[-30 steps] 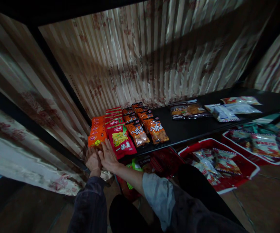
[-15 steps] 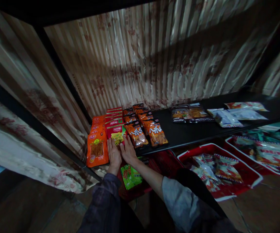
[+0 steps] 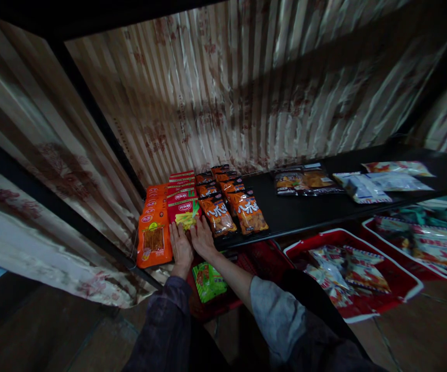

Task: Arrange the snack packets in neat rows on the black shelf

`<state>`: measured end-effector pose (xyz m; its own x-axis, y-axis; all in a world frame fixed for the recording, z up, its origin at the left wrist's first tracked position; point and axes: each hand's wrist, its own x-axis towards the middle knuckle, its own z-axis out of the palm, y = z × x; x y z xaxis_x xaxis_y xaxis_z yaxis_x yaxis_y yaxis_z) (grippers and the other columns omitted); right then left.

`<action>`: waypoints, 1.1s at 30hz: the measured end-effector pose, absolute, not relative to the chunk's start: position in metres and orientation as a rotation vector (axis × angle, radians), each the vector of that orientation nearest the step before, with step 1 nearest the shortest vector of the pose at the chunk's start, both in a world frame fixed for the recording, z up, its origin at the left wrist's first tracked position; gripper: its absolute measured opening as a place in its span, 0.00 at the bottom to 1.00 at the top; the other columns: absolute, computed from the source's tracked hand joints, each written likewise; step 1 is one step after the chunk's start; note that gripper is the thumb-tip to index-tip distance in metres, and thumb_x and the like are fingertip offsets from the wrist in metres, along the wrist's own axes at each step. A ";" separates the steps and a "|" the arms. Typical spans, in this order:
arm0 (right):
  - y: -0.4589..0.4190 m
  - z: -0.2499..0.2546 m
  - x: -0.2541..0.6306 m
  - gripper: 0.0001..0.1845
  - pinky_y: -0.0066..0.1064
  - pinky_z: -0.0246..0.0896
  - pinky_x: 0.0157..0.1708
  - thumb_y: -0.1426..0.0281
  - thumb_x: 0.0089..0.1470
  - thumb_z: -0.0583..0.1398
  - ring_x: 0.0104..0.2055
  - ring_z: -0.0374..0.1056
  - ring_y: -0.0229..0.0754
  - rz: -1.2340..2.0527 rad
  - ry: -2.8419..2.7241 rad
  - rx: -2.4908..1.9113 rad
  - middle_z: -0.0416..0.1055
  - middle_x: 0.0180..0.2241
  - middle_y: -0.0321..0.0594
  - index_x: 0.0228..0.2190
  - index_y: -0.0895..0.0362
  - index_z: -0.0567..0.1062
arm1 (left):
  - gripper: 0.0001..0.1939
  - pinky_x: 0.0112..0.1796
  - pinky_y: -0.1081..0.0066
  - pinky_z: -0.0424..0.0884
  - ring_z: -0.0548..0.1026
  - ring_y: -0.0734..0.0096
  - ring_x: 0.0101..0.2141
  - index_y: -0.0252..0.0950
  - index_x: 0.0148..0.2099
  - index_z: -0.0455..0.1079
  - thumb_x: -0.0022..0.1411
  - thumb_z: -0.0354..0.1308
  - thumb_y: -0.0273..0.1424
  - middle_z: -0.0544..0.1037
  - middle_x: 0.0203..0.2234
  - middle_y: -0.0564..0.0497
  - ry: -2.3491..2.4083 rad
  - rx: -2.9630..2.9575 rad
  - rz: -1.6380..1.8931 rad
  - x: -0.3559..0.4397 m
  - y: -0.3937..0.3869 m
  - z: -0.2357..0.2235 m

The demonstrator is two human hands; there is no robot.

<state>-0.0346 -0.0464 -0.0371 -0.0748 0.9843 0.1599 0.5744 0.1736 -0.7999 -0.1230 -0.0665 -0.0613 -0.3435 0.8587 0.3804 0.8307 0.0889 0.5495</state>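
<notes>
A red and green snack packet (image 3: 185,209) lies at the front of an overlapping row of the same packets on the black shelf (image 3: 285,219). My left hand (image 3: 181,249) rests on its lower left part, fingers stretched out. On its lower right side lies my right hand (image 3: 203,238), fingers extended too. Both palms hide the packet's bottom edge. Just left of my left hand is a row of orange packets (image 3: 154,243). Two rows of orange and black snack bags (image 3: 219,217) stand close to the right of my right hand.
Dark packs (image 3: 304,181) and white bags (image 3: 363,187) lie farther right on the shelf. Below stand red baskets (image 3: 401,299) holding snack bags, and a green packet (image 3: 210,283) lies under my forearms. A black post (image 3: 95,119) and a patterned curtain (image 3: 208,88) border the shelf.
The front red and green packet shows slightly more of its face above my fingers. Both hands stay on it, hardly moved; the view has shifted a little.
</notes>
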 end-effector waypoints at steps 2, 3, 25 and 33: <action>-0.046 -0.040 -0.036 0.30 0.46 0.43 0.61 0.63 0.59 0.46 0.65 0.44 0.51 0.708 -1.750 -1.468 0.49 0.64 0.52 0.59 0.64 0.59 | 0.24 0.60 0.51 0.52 0.47 0.57 0.64 0.29 0.60 0.57 0.63 0.42 0.29 0.54 0.63 0.35 2.267 1.769 1.142 -0.126 -0.067 -0.061; -0.046 -0.042 -0.037 0.29 0.46 0.43 0.61 0.64 0.59 0.47 0.65 0.44 0.51 0.695 -1.753 -1.462 0.49 0.63 0.52 0.59 0.64 0.59 | 0.24 0.60 0.51 0.52 0.47 0.57 0.64 0.29 0.60 0.57 0.63 0.42 0.29 0.54 0.63 0.34 2.257 1.767 1.155 -0.127 -0.066 -0.061; -0.046 -0.039 -0.037 0.28 0.44 0.42 0.62 0.65 0.60 0.46 0.66 0.44 0.49 0.656 -1.855 -1.487 0.52 0.63 0.51 0.59 0.63 0.58 | 0.25 0.60 0.49 0.49 0.42 0.56 0.65 0.26 0.61 0.55 0.65 0.39 0.32 0.54 0.62 0.33 2.272 1.872 1.200 -0.127 -0.067 -0.076; -0.060 -0.039 -0.001 0.29 0.45 0.40 0.63 0.62 0.62 0.42 0.67 0.37 0.45 0.389 -1.835 -1.232 0.45 0.65 0.50 0.60 0.63 0.57 | 0.26 0.60 0.47 0.47 0.41 0.54 0.65 0.23 0.61 0.55 0.65 0.40 0.33 0.53 0.62 0.30 2.312 1.943 1.201 -0.121 -0.072 -0.064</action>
<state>-0.0010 -0.0604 -0.0390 -0.1347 0.8644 0.4844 0.5933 0.4619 -0.6592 -0.1211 -0.0719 -0.0644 -0.2814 0.8079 0.5178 0.8881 0.0149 0.4594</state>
